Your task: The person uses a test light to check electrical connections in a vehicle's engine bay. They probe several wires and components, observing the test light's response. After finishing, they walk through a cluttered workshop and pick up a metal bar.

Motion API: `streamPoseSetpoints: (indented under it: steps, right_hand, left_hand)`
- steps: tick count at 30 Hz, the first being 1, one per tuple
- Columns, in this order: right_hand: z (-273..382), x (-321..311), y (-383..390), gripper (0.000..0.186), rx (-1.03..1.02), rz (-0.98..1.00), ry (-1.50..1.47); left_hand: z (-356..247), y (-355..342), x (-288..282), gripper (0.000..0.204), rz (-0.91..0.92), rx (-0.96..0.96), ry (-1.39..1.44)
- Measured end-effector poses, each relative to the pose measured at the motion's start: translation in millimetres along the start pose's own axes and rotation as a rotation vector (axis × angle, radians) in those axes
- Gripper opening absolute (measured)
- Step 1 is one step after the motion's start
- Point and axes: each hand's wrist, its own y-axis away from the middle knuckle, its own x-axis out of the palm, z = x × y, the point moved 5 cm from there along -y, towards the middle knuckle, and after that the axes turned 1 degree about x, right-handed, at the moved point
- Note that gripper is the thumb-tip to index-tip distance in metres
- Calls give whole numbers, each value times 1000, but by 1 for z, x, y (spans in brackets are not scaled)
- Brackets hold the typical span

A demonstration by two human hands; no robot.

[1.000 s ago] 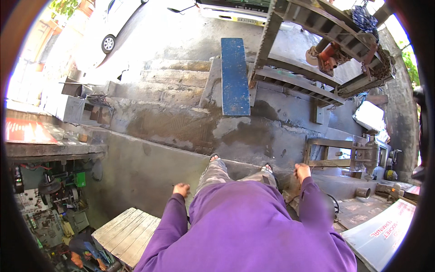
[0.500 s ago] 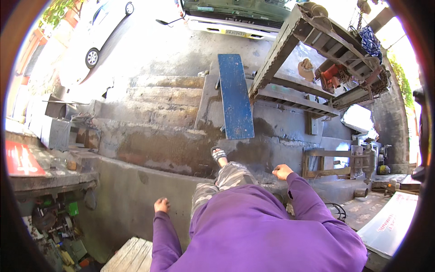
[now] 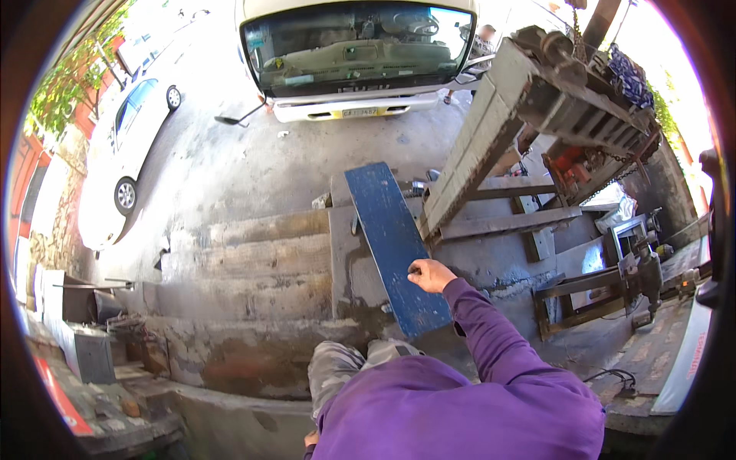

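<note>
My right hand is out in front of me, its fingers curled in and nothing visible in them. Below it in the picture lies a long blue board with a scuffed, worn surface; whether the hand touches it I cannot tell. My left hand shows only in part at the lower edge, beside my camouflage trousers. The purple sleeve and my body hide most of it, so its fingers cannot be made out.
Concrete steps lie left of the board. A heavy metal frame with chains stands at the right. Beyond are a parked truck, a person beside it, and a white car. A metal stand sits at near right.
My view has tipped up, bringing in more of the truck. My right hand has moved forward over the blue board. My left hand has dropped back to the lower edge, and the sandalled foot is out of sight.
</note>
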Motion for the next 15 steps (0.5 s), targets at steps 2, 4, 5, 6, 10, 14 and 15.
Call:
streamPoseSetpoints:
  steps: [2, 4, 5, 6, 10, 14, 15]
  right_hand:
    - [34, -35, -14, 37, -39, -16, -36]
    - [52, -77, -32, 39, -85, -170, 110]
    - [75, -112, -33, 37, -24, -251, 105]
    - [93, -138, -33, 34, -85, -445, 145]
    - [158, -249, -9, 24, -185, -946, 264]
    - [172, -335, 54, 21, -96, -1292, 539]
    - [177, -348, 62, 20, -84, -1352, 572]
  left_hand:
    - [-37, -46, -32, 13, 15, 68, 26]
    - [-81, -100, -71, 14, 12, 181, 48]
    - [-106, -125, -94, 14, 23, 314, -26]
    - [-134, -149, -116, 15, 30, 491, -223]
    - [-272, -249, -208, 20, -281, 778, -1110]
    - [-543, -252, -207, 36, -122, 647, -88]
    - [-592, -254, -201, 37, -86, 709, -42]
